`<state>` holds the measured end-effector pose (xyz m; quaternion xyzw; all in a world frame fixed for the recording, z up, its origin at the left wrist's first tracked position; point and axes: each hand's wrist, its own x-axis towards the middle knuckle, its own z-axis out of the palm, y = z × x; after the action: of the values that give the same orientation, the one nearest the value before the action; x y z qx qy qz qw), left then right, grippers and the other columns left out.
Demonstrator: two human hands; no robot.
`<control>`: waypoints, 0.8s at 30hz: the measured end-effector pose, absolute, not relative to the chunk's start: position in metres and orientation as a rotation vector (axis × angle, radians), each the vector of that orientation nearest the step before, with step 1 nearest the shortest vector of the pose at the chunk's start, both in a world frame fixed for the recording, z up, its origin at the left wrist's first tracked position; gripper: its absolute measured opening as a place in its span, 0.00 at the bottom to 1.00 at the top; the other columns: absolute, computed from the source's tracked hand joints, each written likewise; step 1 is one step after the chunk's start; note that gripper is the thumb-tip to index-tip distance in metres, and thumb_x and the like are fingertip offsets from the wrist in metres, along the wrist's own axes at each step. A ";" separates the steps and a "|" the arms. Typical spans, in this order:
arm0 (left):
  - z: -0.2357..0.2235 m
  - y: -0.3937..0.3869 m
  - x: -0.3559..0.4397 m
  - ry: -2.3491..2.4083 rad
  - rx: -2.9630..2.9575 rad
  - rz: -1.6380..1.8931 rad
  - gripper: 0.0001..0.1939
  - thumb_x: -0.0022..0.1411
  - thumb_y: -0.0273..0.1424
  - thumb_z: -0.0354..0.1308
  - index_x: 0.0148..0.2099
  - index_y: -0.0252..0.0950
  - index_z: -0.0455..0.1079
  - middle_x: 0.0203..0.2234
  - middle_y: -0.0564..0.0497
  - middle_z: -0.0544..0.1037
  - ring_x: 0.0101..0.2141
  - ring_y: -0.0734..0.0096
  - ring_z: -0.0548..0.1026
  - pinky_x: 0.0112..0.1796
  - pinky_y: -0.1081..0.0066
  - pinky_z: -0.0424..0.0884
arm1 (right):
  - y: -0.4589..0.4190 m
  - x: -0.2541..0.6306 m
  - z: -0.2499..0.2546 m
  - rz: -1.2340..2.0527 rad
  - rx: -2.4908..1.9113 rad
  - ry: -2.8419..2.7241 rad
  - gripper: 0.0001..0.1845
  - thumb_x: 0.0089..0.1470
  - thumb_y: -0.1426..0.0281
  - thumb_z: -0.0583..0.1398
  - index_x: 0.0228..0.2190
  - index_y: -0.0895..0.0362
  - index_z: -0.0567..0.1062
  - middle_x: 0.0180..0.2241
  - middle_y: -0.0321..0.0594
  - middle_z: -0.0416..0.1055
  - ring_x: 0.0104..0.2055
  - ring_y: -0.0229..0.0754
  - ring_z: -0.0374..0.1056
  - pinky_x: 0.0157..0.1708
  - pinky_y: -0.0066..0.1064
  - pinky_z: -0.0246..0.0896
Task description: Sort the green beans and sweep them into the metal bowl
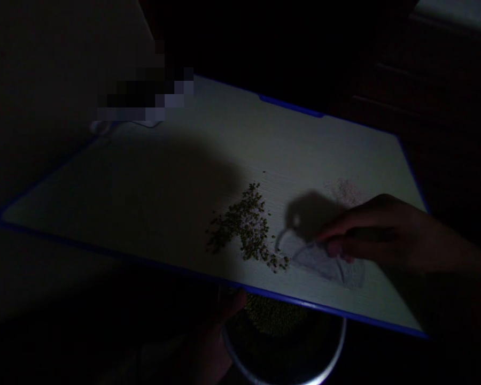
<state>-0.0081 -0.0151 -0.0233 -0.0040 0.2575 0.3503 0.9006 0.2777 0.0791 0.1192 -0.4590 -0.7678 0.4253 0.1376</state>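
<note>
While our right hand [385,230] pinches a clear piece [318,263], green grains [250,227] lie beside it on the board [208,117].
Our left hand [216,347] meets the bowl [329,371] below, fingers too dark to tell; light, level handling best avoids scattering grains.

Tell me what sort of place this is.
Probably a home kitchen or food-sorting spot, though it's too dark to be sure: small green grains lie on a blue-edged white board, with more in a bright-rimmed bowl below.
</note>
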 end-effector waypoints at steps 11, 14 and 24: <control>-0.021 -0.015 -0.010 0.501 -0.016 0.704 0.24 0.72 0.40 0.51 0.66 0.41 0.69 0.57 0.47 0.81 0.66 0.52 0.67 0.66 0.49 0.55 | 0.086 0.276 0.108 0.843 -1.389 -2.279 0.12 0.64 0.64 0.63 0.47 0.50 0.83 0.42 0.37 0.84 0.39 0.41 0.80 0.41 0.31 0.73; -0.025 -0.015 -0.011 0.510 -0.013 0.706 0.24 0.71 0.38 0.52 0.65 0.41 0.70 0.56 0.46 0.82 0.66 0.52 0.67 0.66 0.49 0.56 | 0.083 0.273 0.111 0.980 -1.276 -2.319 0.11 0.65 0.66 0.63 0.46 0.51 0.83 0.41 0.36 0.84 0.39 0.38 0.80 0.39 0.27 0.72; -0.023 -0.015 -0.010 0.530 0.018 0.741 0.24 0.71 0.38 0.53 0.67 0.43 0.68 0.59 0.47 0.79 0.67 0.52 0.65 0.67 0.50 0.55 | 0.081 0.273 0.115 0.883 -1.280 -2.312 0.10 0.64 0.68 0.63 0.45 0.54 0.84 0.38 0.38 0.84 0.36 0.38 0.80 0.35 0.26 0.71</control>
<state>-0.0100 -0.0147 -0.0232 0.0086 0.2559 0.3577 0.8981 0.2727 0.0809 0.1153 -0.4521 -0.8167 0.3119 0.1769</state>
